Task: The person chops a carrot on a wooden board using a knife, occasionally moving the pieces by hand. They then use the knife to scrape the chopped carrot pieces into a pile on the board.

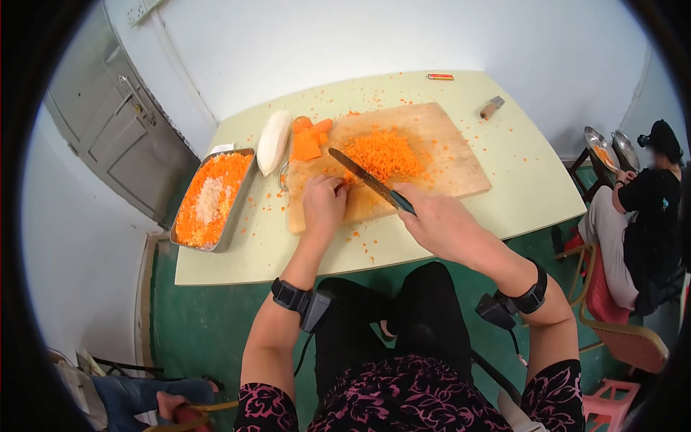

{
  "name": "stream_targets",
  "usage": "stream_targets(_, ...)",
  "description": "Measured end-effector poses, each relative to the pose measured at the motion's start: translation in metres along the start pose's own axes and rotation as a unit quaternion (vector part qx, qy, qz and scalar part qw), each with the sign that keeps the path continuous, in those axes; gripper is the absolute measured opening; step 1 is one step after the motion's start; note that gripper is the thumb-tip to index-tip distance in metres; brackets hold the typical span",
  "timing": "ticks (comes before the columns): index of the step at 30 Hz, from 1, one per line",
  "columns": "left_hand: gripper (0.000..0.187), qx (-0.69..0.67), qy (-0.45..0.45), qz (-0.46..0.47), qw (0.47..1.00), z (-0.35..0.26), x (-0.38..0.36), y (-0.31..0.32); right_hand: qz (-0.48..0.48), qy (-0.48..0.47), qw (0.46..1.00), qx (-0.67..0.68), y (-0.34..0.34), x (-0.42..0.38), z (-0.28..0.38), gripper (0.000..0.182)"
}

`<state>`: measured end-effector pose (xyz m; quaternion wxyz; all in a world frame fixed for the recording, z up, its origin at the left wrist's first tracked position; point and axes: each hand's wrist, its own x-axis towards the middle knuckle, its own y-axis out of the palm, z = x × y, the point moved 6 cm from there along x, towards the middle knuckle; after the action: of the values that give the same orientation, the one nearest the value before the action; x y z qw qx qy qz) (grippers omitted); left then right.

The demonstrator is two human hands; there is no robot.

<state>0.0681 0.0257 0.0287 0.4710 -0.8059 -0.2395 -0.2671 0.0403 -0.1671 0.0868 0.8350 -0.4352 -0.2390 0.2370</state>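
Note:
In my right hand (pixel 443 223) is a kitchen knife (pixel 366 174), held by its dark handle with the blade pointing up and left over the wooden cutting board (pixel 453 155). My left hand (pixel 324 205) rests at the board's lower left with curled fingers, close beside the blade. A trace of orange shows at its fingertips, but what they hold is hidden. Finely chopped carrot (pixel 389 153) lies in a heap beyond the knife. Larger carrot pieces (pixel 308 144) sit at the board's upper left corner, beside a peeled white radish (pixel 273 142).
A metal tray (pixel 232 219) of chopped carrot with a pale heap on top stands at the table's left. A red packet (pixel 440 76) and a brown-handled tool (pixel 492 108) lie toward the back. At right, another person (pixel 640 209) sits near metal bowls (pixel 601 147).

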Motion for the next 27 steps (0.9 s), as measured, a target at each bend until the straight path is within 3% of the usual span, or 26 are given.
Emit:
stream_targets(6, 0.003, 0.039, 0.082, -0.001, 0.996, -0.011, 0.002, -0.002, 0.001, -0.037, 0.998, -0.060, 0.002, 0.000, 0.002, 0.041)
stream_targets(16, 0.002, 0.017, 0.076, 0.000, 0.997, -0.005, 0.004, 0.000, -0.096, -0.062, 0.990, -0.085, -0.016, -0.002, 0.013, 0.041)
stream_targets(19, 0.002, 0.014, 0.084, -0.007, 0.996, -0.002, 0.004, 0.000, 0.012, -0.039, 0.994, -0.097, 0.005, 0.004, -0.001, 0.041)
stream_targets(25, 0.004, 0.023, 0.079, 0.005, 0.997, -0.005, 0.004, -0.001, -0.052, -0.012, 0.998, -0.019, -0.013, 0.004, 0.010, 0.040)
stream_targets(27, 0.004, 0.024, 0.081, 0.005, 0.996, -0.003, 0.004, 0.001, -0.021, -0.014, 0.999, -0.032, -0.004, 0.005, 0.004, 0.040)
